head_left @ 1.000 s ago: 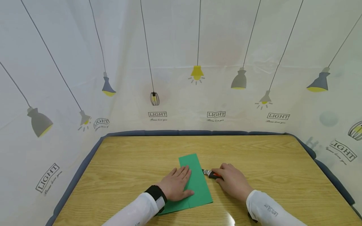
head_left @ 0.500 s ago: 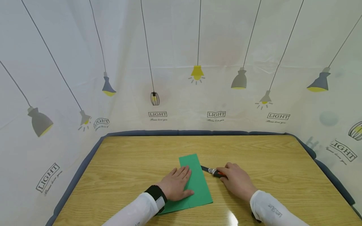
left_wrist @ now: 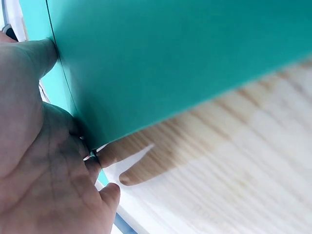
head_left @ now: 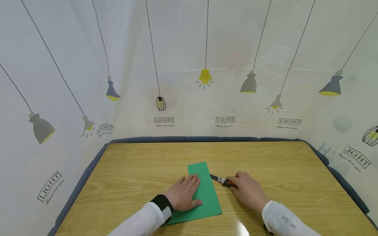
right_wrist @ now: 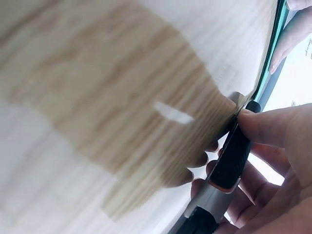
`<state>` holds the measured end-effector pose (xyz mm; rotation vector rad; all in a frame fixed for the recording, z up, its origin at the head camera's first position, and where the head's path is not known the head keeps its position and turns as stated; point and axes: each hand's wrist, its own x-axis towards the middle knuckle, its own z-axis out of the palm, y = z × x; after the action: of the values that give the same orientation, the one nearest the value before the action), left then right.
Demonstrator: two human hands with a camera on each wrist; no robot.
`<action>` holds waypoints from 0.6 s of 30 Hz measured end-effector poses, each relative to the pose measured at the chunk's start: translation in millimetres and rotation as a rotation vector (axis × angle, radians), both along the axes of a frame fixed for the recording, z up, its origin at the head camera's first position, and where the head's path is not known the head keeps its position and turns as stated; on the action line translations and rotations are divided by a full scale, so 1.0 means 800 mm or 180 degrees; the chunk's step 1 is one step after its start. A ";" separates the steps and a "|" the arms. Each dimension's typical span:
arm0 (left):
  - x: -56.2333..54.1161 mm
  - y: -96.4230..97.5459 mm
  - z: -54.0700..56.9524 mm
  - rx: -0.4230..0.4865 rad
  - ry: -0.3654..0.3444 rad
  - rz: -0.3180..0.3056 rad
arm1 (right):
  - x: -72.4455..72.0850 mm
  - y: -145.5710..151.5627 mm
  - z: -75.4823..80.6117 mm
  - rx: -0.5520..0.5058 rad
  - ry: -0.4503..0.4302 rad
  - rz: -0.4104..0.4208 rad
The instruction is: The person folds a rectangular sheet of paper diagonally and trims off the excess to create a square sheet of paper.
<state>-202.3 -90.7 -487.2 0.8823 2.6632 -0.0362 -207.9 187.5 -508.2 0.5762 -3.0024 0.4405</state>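
A sheet of green paper [head_left: 208,198] lies on the wooden table, apparently in two layers with a thin line running down it. My left hand [head_left: 183,192] rests flat on its left part, fingers spread and pointing away from me. Just right of the paper, my right hand [head_left: 248,189] holds a utility knife [head_left: 226,182] with a black, grey and red handle. The blade [head_left: 214,177] is out, its tip at the paper's right edge. In the right wrist view, thumb and fingers grip the knife handle [right_wrist: 229,163]; the paper's edge [right_wrist: 274,48] is beyond it.
The wood-grain table [head_left: 141,164] has a dark blue padded border [head_left: 203,139] along its back and sides. Behind it hangs a pale curtain [head_left: 183,49] printed with lamps. Light glares off the tabletop near the front.
My right hand has drawn the utility knife slightly to the right, and more of its blade shows beside the paper. My left hand and the paper have stayed in place.
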 end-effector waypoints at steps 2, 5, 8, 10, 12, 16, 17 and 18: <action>0.000 0.000 -0.001 0.0007 -0.0064 -0.0007 | 0.002 -0.001 0.000 -0.0004 -0.0012 -0.0004; 0.000 0.001 -0.001 0.0004 -0.0112 -0.0015 | 0.003 -0.004 0.001 -0.0009 -0.0019 0.0017; 0.000 0.003 -0.003 -0.0012 -0.0118 -0.0056 | 0.004 -0.008 0.002 -0.0006 -0.0020 0.0053; 0.001 0.003 -0.007 -0.0001 -0.0099 -0.0096 | 0.005 -0.011 0.002 -0.0010 -0.0024 0.0070; 0.000 0.003 -0.012 0.0014 -0.0101 -0.0141 | 0.004 -0.014 0.003 -0.0011 -0.0021 0.0081; 0.000 0.003 -0.019 0.0030 -0.0054 -0.0194 | 0.004 -0.017 0.004 -0.0022 -0.0026 0.0099; 0.000 0.003 -0.020 0.0021 -0.0032 -0.0201 | 0.003 -0.017 0.003 -0.0017 -0.0021 0.0103; 0.000 0.003 -0.020 0.0010 -0.0015 -0.0205 | 0.003 -0.017 0.004 -0.0014 -0.0018 0.0103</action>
<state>-202.1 -88.1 -503.4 0.9677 2.6306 -0.0454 -205.3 173.9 -505.4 0.6248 -3.0004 0.4514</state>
